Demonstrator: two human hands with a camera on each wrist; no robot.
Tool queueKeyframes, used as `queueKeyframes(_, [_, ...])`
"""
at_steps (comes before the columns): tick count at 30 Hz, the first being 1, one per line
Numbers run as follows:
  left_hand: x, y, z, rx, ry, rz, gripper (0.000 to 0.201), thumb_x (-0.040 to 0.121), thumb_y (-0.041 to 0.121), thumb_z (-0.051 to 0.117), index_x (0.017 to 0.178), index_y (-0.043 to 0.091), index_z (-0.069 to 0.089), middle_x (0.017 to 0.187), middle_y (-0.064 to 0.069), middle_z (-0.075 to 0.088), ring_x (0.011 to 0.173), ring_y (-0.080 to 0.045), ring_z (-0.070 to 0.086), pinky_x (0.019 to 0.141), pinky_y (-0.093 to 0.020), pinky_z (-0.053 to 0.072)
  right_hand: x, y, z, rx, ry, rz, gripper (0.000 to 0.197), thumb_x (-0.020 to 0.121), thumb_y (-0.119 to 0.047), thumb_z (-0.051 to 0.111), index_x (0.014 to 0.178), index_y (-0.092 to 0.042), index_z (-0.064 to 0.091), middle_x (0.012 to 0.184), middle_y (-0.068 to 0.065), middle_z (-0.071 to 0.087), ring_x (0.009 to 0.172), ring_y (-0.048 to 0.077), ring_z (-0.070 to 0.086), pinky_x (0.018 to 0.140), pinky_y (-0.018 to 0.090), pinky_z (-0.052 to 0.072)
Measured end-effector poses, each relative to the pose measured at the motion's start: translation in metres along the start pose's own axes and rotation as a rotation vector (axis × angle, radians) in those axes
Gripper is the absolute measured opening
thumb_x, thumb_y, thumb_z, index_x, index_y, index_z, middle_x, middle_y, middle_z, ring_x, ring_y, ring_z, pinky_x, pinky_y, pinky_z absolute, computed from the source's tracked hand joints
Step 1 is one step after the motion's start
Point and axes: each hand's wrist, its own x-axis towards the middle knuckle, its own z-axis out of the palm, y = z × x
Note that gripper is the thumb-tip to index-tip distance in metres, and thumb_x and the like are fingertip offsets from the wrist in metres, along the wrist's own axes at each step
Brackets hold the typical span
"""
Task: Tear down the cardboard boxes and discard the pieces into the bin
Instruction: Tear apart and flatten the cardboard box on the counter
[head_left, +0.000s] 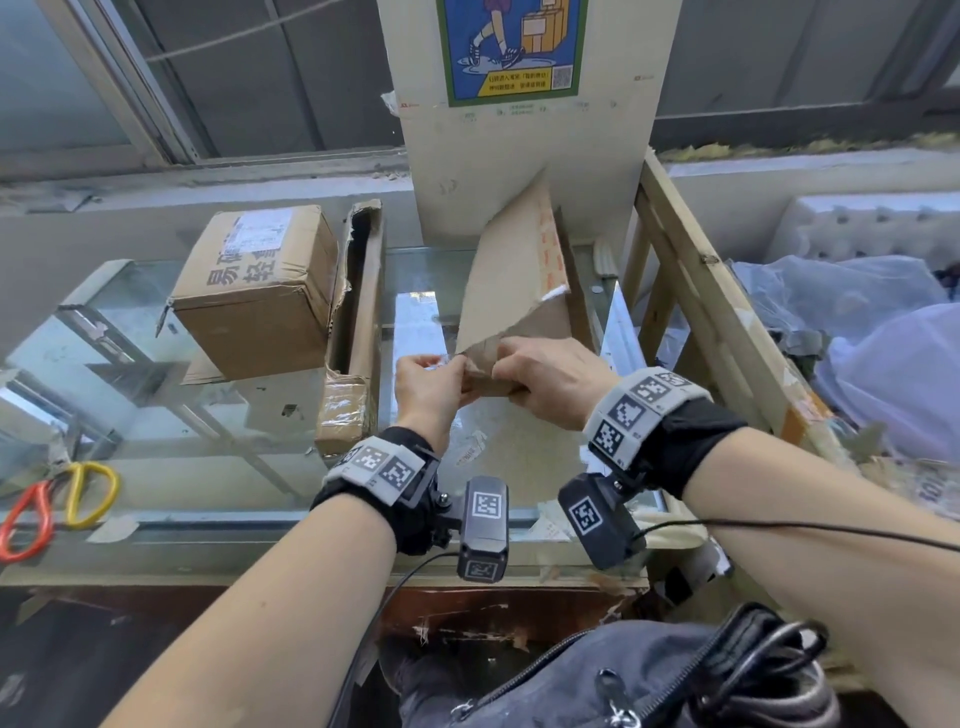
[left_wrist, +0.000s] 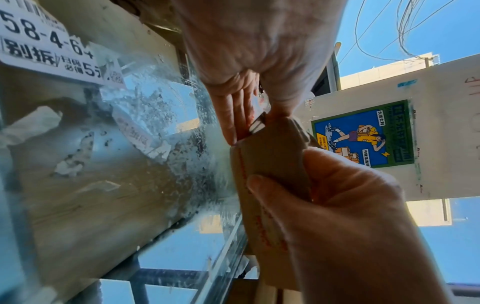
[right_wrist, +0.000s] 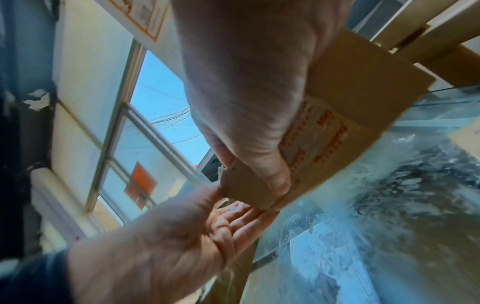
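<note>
A flattened brown cardboard piece (head_left: 519, 280) with orange-printed tape stands tilted over the glass tabletop (head_left: 218, 415), leaning toward the white pillar. My right hand (head_left: 506, 371) grips its near corner, thumb pressed on the face (right_wrist: 350, 102). My left hand (head_left: 457, 374) pinches a strip of clear tape (left_wrist: 257, 125) at that same corner, thumb against straight fingers (left_wrist: 231, 115). In the left wrist view the cardboard (left_wrist: 272, 144) sits between both hands. A closed brown box (head_left: 260, 291) and a long narrow torn box (head_left: 358, 322) lie to the left.
Scissors with red and yellow handles (head_left: 57, 504) lie at the table's left front. A wooden-framed bin (head_left: 717, 312) holding plastic bags (head_left: 883, 364) stands to the right. The white pillar (head_left: 519, 156) with a poster rises behind the cardboard. Label scraps stick to the glass.
</note>
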Motion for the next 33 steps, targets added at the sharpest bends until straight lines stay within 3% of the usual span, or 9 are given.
queueKeyframes(3, [0.003, 0.002, 0.004, -0.031, -0.017, -0.074, 0.017, 0.077, -0.001, 0.070, 0.084, 0.002, 0.055, 0.085, -0.018, 0.062, 0.065, -0.024, 0.062, 0.061, -0.030, 0.058, -0.005, -0.002, 0.004, -0.142, 0.047, -0.114, 0.025, 0.093, -0.001, 0.044, 0.102, -0.017, 0.062, 0.100, 0.000, 0.060, 0.094, 0.020, 0.054, 0.069, 0.031, 0.039])
queueKeyframes(7, [0.008, 0.002, 0.012, -0.091, -0.054, -0.151, 0.074, 0.054, 0.004, 0.088, 0.116, -0.008, 0.049, 0.100, -0.026, 0.065, 0.072, -0.031, 0.069, 0.059, -0.044, 0.059, -0.009, -0.004, 0.005, -0.142, 0.107, -0.198, 0.029, 0.081, 0.005, 0.036, 0.077, -0.009, 0.062, 0.069, 0.009, 0.064, 0.066, 0.027, 0.063, 0.056, 0.033, 0.048])
queueKeyframes(10, [0.013, 0.000, 0.017, -0.121, -0.065, -0.204, 0.075, 0.057, -0.002, 0.085, 0.123, -0.010, 0.049, 0.099, -0.028, 0.065, 0.065, -0.031, 0.067, 0.051, -0.039, 0.055, -0.012, 0.000, 0.011, -0.184, 0.155, -0.239, 0.037, 0.079, -0.006, 0.025, 0.076, -0.010, 0.062, 0.061, 0.006, 0.064, 0.059, 0.024, 0.064, 0.056, 0.032, 0.050])
queueKeyframes(15, [0.008, 0.005, 0.017, -0.136, -0.045, -0.252, 0.009, 0.083, -0.003, 0.066, 0.077, 0.001, 0.059, 0.045, -0.005, 0.060, 0.041, -0.018, 0.059, 0.059, -0.036, 0.055, -0.018, 0.007, 0.021, -0.193, 0.150, -0.223, 0.027, 0.091, -0.017, 0.032, 0.083, -0.011, 0.058, 0.081, 0.007, 0.071, 0.075, 0.025, 0.068, 0.059, 0.034, 0.051])
queueKeyframes(19, [0.006, -0.002, 0.014, -0.163, -0.143, -0.305, 0.005, 0.094, -0.004, 0.050, 0.090, -0.003, 0.053, 0.069, -0.019, 0.066, 0.054, -0.026, 0.066, 0.051, -0.036, 0.059, -0.027, 0.016, 0.038, -0.140, 0.208, -0.194, 0.004, 0.086, -0.010, 0.053, 0.089, -0.012, 0.056, 0.115, 0.012, 0.068, 0.110, 0.030, 0.063, 0.074, 0.038, 0.053])
queueKeyframes(22, [0.004, -0.006, 0.014, -0.160, -0.180, -0.332, 0.009, 0.097, -0.004, 0.042, 0.096, -0.005, 0.051, 0.083, -0.024, 0.063, 0.060, -0.029, 0.066, 0.057, -0.039, 0.058, -0.033, 0.021, 0.052, -0.095, 0.240, -0.086, 0.013, 0.084, -0.006, 0.050, 0.094, -0.007, 0.058, 0.131, 0.013, 0.060, 0.123, 0.027, 0.056, 0.097, 0.047, 0.047])
queueKeyframes(24, [0.003, -0.009, 0.015, -0.151, -0.187, -0.341, 0.012, 0.098, -0.004, 0.039, 0.093, -0.006, 0.050, 0.083, -0.023, 0.063, 0.060, -0.028, 0.065, 0.054, -0.037, 0.058, -0.036, 0.023, 0.055, -0.050, 0.237, -0.041, 0.037, 0.079, -0.016, 0.060, 0.114, -0.007, 0.050, 0.125, 0.010, 0.063, 0.121, 0.023, 0.058, 0.109, 0.056, 0.028])
queueKeyframes(28, [0.002, -0.016, 0.014, -0.112, -0.188, -0.348, 0.014, 0.098, -0.005, 0.039, 0.092, -0.006, 0.052, 0.079, -0.021, 0.062, 0.053, -0.025, 0.066, 0.049, -0.036, 0.058, -0.038, 0.026, 0.055, -0.026, 0.086, 0.030, 0.080, 0.084, -0.034, 0.062, 0.150, -0.014, 0.022, 0.136, 0.005, 0.055, 0.124, 0.020, 0.052, 0.111, 0.037, 0.030])
queueKeyframes(33, [0.002, -0.023, 0.007, -0.126, -0.255, -0.326, 0.015, 0.097, -0.007, 0.039, 0.102, -0.006, 0.053, 0.064, -0.018, 0.068, 0.049, -0.024, 0.067, 0.054, -0.036, 0.058, -0.036, 0.023, 0.054, -0.042, -0.045, 0.095, 0.091, 0.090, -0.046, 0.049, 0.152, -0.013, -0.009, 0.151, 0.006, 0.035, 0.137, 0.018, 0.034, 0.113, 0.029, 0.023])
